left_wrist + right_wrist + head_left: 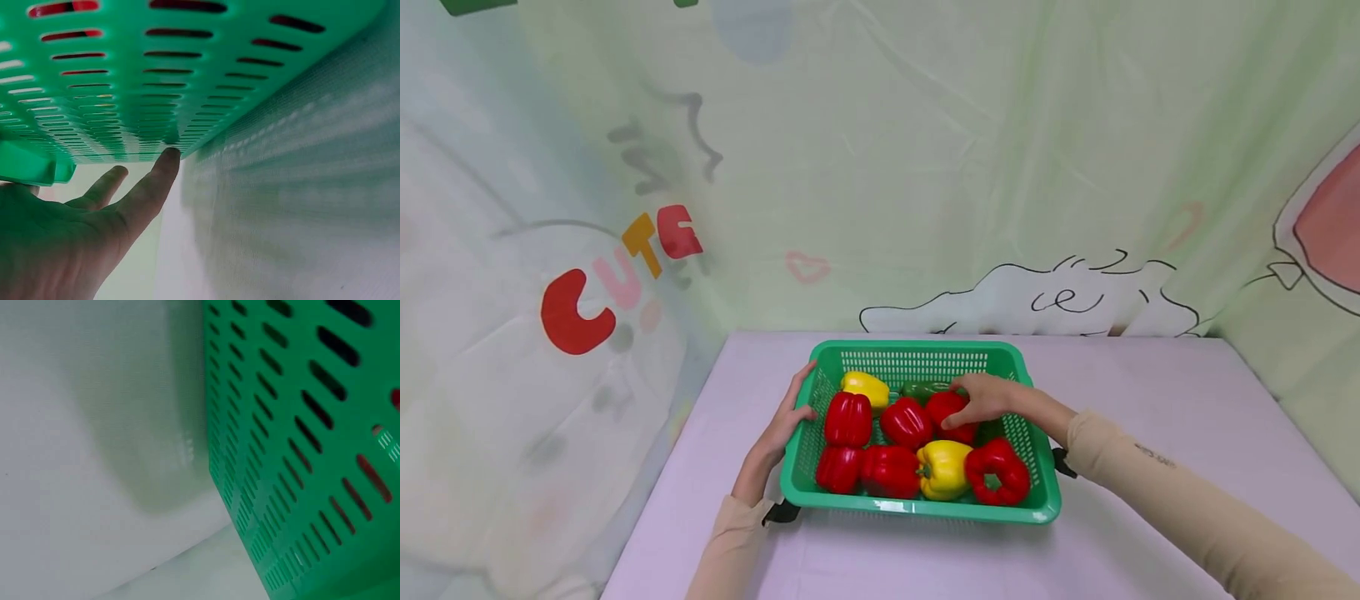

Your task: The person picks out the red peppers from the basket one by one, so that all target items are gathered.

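Note:
A green slotted basket (1030,500) sits on the pale table and holds several red and yellow bell peppers plus a green one (925,388). My left hand (790,417) lies flat against the basket's left wall (187,75), fingers (150,187) straight, thumb over the rim. My right hand (981,400) reaches into the basket and grips a red pepper (946,408) at the back right. A yellow pepper (867,387) lies at the back left, another yellow pepper (943,468) at the front. The right wrist view shows only the basket's outer wall (300,456).
The pale lilac table (1150,392) extends on both sides of the basket. A printed cloth backdrop (925,167) rises behind and to the left, close to the table's edges.

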A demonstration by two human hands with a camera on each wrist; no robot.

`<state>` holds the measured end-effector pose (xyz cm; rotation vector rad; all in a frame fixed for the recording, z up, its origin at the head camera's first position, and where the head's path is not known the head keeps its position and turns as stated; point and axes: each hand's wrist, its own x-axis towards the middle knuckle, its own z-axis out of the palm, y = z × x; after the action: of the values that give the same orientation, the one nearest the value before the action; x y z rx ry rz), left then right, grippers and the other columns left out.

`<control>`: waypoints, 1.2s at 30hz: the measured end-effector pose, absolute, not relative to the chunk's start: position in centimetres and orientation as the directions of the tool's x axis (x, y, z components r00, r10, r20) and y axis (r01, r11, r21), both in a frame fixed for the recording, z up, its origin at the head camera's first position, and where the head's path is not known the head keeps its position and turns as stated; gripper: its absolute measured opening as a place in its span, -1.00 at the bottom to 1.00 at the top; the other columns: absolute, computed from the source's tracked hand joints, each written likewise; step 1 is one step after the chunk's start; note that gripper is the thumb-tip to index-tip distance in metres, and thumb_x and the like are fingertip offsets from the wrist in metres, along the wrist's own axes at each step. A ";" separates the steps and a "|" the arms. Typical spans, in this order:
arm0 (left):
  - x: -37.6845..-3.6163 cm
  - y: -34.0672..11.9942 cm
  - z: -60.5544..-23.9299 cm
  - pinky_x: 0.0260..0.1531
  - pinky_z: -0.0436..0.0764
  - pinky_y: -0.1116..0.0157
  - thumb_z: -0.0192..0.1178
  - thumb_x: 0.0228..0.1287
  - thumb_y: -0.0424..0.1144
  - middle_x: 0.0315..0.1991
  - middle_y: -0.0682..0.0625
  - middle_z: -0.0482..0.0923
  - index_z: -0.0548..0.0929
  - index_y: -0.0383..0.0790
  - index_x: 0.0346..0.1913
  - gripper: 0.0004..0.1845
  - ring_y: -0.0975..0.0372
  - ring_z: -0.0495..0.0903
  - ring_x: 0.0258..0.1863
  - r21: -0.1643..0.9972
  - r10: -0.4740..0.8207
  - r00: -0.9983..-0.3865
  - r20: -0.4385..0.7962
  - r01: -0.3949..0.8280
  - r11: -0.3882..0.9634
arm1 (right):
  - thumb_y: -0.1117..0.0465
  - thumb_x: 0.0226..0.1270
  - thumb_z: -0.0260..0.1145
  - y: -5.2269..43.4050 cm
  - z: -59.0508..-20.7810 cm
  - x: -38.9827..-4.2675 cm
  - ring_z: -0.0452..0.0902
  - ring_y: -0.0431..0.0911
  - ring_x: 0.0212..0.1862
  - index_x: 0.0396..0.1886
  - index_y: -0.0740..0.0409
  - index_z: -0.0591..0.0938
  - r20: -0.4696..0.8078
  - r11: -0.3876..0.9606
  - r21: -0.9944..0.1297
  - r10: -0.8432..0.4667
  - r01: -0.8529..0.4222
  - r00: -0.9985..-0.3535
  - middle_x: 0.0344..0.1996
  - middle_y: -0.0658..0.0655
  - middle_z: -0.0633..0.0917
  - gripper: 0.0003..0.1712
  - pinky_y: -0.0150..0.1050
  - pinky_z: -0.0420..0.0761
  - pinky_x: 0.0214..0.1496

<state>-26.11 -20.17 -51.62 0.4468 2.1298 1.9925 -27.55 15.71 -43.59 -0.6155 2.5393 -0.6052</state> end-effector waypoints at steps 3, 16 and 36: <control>-26.1 -20.0 -51.7 0.15 0.34 -0.17 -0.08 0.04 -0.40 0.54 -0.15 -0.09 -0.03 0.10 0.57 -0.06 -0.19 0.09 0.39 0.995 0.354 -0.933 0.069 0.090 0.043 | -0.06 0.10 0.46 16.1 -44.0 -27.5 0.50 0.00 -0.10 0.17 0.39 0.53 -0.291 0.781 -0.537 -0.525 -0.318 -0.799 -0.14 0.13 0.66 -0.22 -0.15 0.62 -0.12; -25.6 -20.0 -52.1 0.14 0.36 -0.18 -0.10 0.05 -0.42 0.53 -0.18 -0.11 -0.04 0.10 0.57 -0.07 -0.22 0.09 0.39 0.996 0.358 -0.932 0.054 0.076 0.047 | -0.06 0.10 0.46 17.8 -43.9 -27.2 0.55 0.05 -0.07 0.22 0.32 0.48 -0.126 0.674 -0.659 -0.535 -0.333 -0.835 -0.05 0.21 0.64 -0.21 -0.17 0.66 -0.22; -26.0 -20.0 -51.8 0.12 0.38 -0.16 -0.12 0.04 -0.43 0.52 -0.20 -0.09 -0.02 0.06 0.56 -0.08 -0.22 0.11 0.37 0.995 0.344 -0.936 0.073 0.089 0.032 | 0.12 0.14 0.47 20.7 -41.7 -26.8 0.48 0.26 0.12 0.36 0.24 0.34 0.093 0.528 -0.779 -0.437 -0.339 -0.895 0.16 0.37 0.53 -0.17 -0.05 0.66 -0.10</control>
<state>-26.01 -20.04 -51.76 0.4513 2.1132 2.0134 -26.81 20.69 -41.71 -0.6744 2.6455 -1.3095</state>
